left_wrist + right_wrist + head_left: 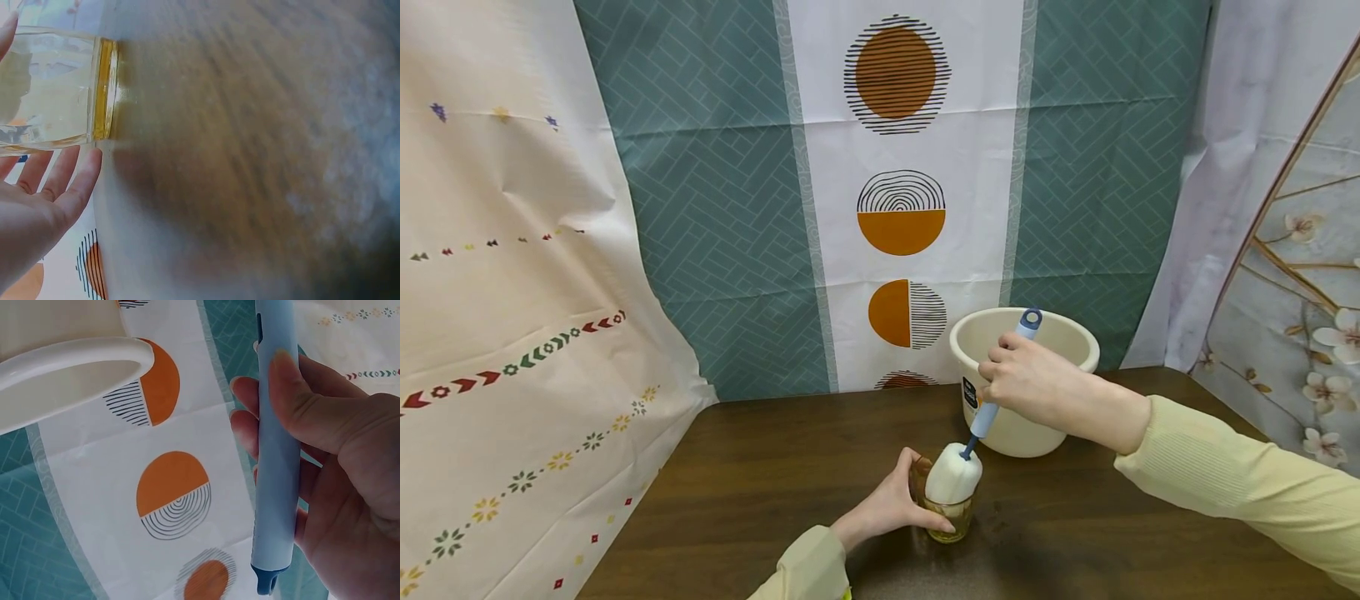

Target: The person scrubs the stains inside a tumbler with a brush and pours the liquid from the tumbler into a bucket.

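In the head view my left hand (889, 505) holds an amber glass tumbler (952, 527) low over the table, thumb on the near side and fingers behind it. The left wrist view shows the glass base (105, 90) close to the tabletop, with fingers curved along the glass wall. My right hand (1033, 382) grips the light blue handle (279, 487) of a sponge bottle brush, thumb laid along it. The brush's white sponge head (953, 473) sits partly inside the glass, its upper part standing out of the mouth. The handle slants up to the right, ending in a dark blue loop.
A cream plastic tub (1022, 437) with a dark label stands on the brown wooden table (760, 467), just behind the brush and right hand. Patterned cloths hang along the back (715, 208) and both sides. Dark wet-looking spots mark the wood right of the glass.
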Available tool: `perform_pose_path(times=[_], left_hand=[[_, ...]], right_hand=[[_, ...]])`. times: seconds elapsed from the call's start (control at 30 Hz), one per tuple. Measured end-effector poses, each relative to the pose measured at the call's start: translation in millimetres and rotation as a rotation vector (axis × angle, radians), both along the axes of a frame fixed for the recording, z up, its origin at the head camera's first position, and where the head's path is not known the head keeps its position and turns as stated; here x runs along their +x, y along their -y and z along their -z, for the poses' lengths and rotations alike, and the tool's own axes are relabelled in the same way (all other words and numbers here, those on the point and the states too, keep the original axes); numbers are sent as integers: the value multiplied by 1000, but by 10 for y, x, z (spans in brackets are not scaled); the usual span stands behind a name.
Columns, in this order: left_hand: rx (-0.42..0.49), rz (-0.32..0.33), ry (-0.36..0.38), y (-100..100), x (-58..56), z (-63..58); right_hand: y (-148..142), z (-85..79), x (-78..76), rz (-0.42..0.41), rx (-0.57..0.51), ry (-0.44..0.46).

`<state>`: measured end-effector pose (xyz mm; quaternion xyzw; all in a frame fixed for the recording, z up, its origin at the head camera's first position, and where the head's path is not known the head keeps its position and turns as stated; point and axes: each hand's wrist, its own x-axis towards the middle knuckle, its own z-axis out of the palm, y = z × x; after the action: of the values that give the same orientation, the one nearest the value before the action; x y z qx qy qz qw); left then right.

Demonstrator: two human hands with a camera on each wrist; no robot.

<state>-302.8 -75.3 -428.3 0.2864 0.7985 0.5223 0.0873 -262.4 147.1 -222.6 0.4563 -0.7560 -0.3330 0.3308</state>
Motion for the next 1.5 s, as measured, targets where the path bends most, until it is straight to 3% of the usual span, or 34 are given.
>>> perform_pose_path(times=[0.3,0.93,1.5], left_hand=[[8,10,9,-3,-2,-11],[45,34,2,-8,-10,6],[26,9,-14,-15,-11,21]], right_hand=[[-11,55,-55,-31,0,-9],[28,161,-84,2,34,-9],[77,271,-97,-5,31,-7]])
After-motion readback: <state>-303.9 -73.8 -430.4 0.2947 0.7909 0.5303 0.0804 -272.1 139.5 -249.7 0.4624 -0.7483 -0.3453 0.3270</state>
